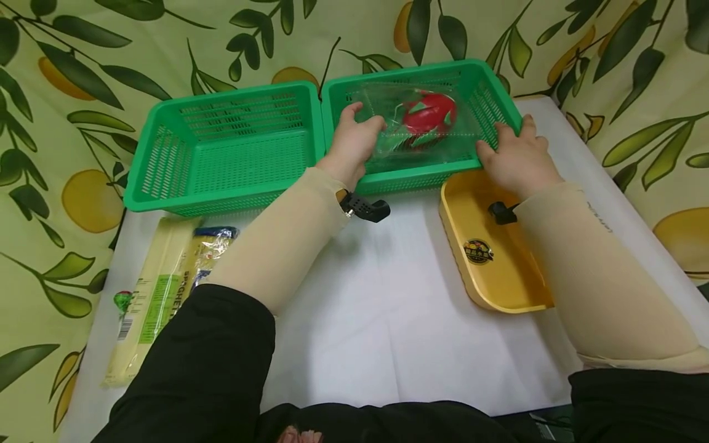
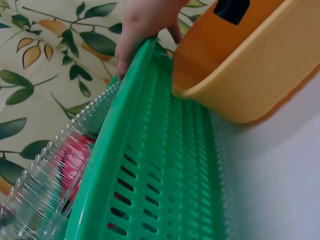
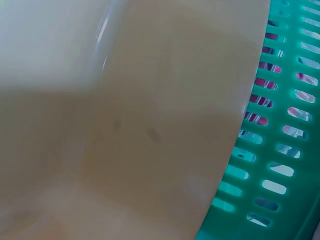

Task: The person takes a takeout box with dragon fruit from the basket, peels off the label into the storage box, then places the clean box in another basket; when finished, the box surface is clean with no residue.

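A red dragon fruit point(image 1: 429, 114) with green scales lies in a clear plastic package point(image 1: 382, 95) with a ridged edge, inside the right green basket point(image 1: 410, 175). My left hand point(image 1: 353, 140) is over that basket's left front part, thumb and forefinger spread apart beside the package. At the basket's right front corner, my right hand point(image 1: 520, 157) grips the rim, also seen as a hand point(image 2: 150, 22) at the top of the left wrist view. Below my right forearm stands a yellow plastic basin point(image 1: 493, 277) with a round black sticker, its pale wall point(image 3: 165, 125) filling most of the right wrist view.
A second green basket point(image 1: 221, 203) adjoins on the left. In front of it lie a spaghetti pack point(image 1: 160, 289), another clear pack with blue ends point(image 1: 213, 246) and a small green-and-red wrapped item point(image 1: 123, 300). A leaf-patterned cloth point(image 1: 88, 197) hangs around the white table point(image 1: 360, 344).
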The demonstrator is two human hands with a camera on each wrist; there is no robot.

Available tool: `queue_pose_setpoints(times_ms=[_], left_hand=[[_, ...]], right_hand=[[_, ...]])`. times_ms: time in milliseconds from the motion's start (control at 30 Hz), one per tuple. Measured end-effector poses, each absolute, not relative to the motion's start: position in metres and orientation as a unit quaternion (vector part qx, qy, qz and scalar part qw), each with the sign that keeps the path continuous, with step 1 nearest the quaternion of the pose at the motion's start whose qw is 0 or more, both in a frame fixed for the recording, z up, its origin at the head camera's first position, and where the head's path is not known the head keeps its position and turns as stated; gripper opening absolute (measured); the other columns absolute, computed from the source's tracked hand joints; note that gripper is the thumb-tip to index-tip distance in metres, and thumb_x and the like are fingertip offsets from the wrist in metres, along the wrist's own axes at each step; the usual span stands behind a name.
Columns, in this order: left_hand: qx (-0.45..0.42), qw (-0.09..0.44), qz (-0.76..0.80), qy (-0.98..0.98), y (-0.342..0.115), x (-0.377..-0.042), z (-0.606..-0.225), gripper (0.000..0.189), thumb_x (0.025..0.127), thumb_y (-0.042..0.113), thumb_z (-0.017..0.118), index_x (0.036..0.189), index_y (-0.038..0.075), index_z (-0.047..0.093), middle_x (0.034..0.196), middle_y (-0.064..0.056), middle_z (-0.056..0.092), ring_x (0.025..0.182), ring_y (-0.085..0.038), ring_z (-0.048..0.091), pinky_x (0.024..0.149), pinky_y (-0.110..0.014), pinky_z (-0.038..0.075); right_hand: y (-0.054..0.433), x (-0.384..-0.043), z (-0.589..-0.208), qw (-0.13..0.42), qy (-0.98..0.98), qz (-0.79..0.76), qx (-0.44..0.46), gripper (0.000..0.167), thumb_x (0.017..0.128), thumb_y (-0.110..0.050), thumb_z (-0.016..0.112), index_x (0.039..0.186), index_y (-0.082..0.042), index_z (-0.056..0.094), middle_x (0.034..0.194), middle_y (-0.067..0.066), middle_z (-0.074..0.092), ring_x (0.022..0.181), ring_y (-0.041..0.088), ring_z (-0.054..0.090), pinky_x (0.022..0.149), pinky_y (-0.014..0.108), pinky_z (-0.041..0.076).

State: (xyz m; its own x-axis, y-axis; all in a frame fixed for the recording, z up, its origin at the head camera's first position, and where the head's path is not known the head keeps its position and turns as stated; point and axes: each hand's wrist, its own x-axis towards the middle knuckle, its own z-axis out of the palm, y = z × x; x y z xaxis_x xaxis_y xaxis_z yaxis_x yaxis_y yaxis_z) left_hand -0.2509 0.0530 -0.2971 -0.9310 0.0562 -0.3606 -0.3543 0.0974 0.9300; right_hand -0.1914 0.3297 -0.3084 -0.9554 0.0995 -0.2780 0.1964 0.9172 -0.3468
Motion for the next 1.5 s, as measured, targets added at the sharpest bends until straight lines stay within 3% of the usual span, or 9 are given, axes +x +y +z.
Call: queue_pose_setpoints(times_ms=[167,433,700,833,900,1067,1267,1400,1500], left_hand=[[-0.104,0.18,0.637,0.742,0.055,-0.252,-0.294,0.071,0.115,0.022,0.053,0.176,0.036,0.02,0.17,-0.001,0.044,0.06,-0.01,0.032,0.059,-0.025,0.032],[-0.117,0.264,0.547,0.786,0.056,-0.254,-0.286,0.08,0.113,0.012,0.037,0.179,0.033,-0.004,0.185,0.003,0.01,0.121,-0.015,0.039,0.074,-0.024,0.041],[-0.134,0.318,0.491,0.8,0.058,-0.259,-0.282,0.081,0.118,0.019,0.031,0.173,0.037,-0.026,0.186,0.007,-0.008,0.15,-0.014,0.038,0.08,-0.025,0.05],[-0.132,0.319,0.494,0.798,0.057,-0.257,-0.28,0.093,0.115,0.03,0.046,0.173,0.037,-0.026,0.186,0.007,-0.011,0.159,-0.016,0.032,0.106,-0.029,0.052],[-0.125,0.317,0.5,0.796,0.057,-0.255,-0.278,0.101,0.112,0.035,0.055,0.173,0.037,-0.026,0.185,0.01,-0.012,0.164,-0.018,0.025,0.123,-0.034,0.043],[-0.076,0.277,0.475,0.832,0.052,-0.245,-0.268,0.105,0.108,0.041,0.061,0.176,0.036,-0.018,0.186,0.011,-0.011,0.173,-0.018,0.003,0.138,-0.042,0.021],[0.093,0.179,0.37,0.907,0.032,-0.208,-0.253,0.097,0.108,0.04,0.059,0.179,0.024,-0.005,0.188,0.0,-0.006,0.174,-0.019,0.0,0.139,-0.047,0.019],[0.188,0.12,0.312,0.923,0.011,-0.172,-0.242,0.088,0.107,0.04,0.062,0.179,0.021,0.016,0.186,0.0,0.017,0.172,-0.018,0.018,0.137,-0.044,0.028],[0.235,0.086,0.274,0.929,-0.007,-0.147,-0.238,0.07,0.108,0.04,0.063,0.172,0.022,0.041,0.17,0.002,0.051,0.156,-0.017,0.049,0.123,-0.043,0.047]], right_hand=[[0.333,-0.193,-0.309,0.124,0.972,-0.183,0.081,0.087,0.114,-0.059,0.02,0.175,0.0,-0.002,0.175,0.036,-0.028,0.157,0.074,0.001,0.123,0.086,0.02],[0.334,-0.194,-0.31,0.124,0.972,-0.183,0.077,0.089,0.114,-0.061,0.02,0.175,0.0,-0.003,0.175,0.036,-0.027,0.157,0.074,0.001,0.123,0.086,0.021],[0.332,-0.197,-0.309,0.122,0.973,-0.182,0.07,0.089,0.113,-0.06,0.019,0.175,0.001,-0.003,0.175,0.036,-0.027,0.156,0.075,0.003,0.123,0.086,0.021],[0.332,-0.198,-0.309,0.125,0.973,-0.182,0.07,0.088,0.114,-0.059,0.019,0.175,0.001,-0.003,0.175,0.036,-0.027,0.156,0.075,0.003,0.123,0.086,0.022],[0.331,-0.198,-0.309,0.126,0.973,-0.182,0.07,0.088,0.114,-0.059,0.019,0.175,0.0,-0.003,0.175,0.036,-0.027,0.156,0.075,0.003,0.123,0.086,0.022],[0.333,-0.199,-0.31,0.131,0.972,-0.185,0.068,0.088,0.113,-0.06,0.018,0.175,-0.001,-0.005,0.175,0.035,-0.029,0.157,0.075,0.001,0.123,0.087,0.021],[0.341,-0.2,-0.31,0.15,0.969,-0.186,0.06,0.089,0.113,-0.062,0.016,0.174,-0.003,-0.01,0.174,0.033,-0.033,0.156,0.076,-0.003,0.122,0.088,0.018],[0.345,-0.199,-0.309,0.153,0.969,-0.186,0.06,0.089,0.113,-0.062,0.016,0.174,-0.003,-0.011,0.174,0.033,-0.034,0.156,0.076,-0.003,0.122,0.088,0.017],[0.348,-0.199,-0.311,0.147,0.969,-0.189,0.063,0.089,0.113,-0.062,0.016,0.175,-0.004,-0.011,0.174,0.033,-0.032,0.157,0.075,-0.003,0.123,0.088,0.016]])
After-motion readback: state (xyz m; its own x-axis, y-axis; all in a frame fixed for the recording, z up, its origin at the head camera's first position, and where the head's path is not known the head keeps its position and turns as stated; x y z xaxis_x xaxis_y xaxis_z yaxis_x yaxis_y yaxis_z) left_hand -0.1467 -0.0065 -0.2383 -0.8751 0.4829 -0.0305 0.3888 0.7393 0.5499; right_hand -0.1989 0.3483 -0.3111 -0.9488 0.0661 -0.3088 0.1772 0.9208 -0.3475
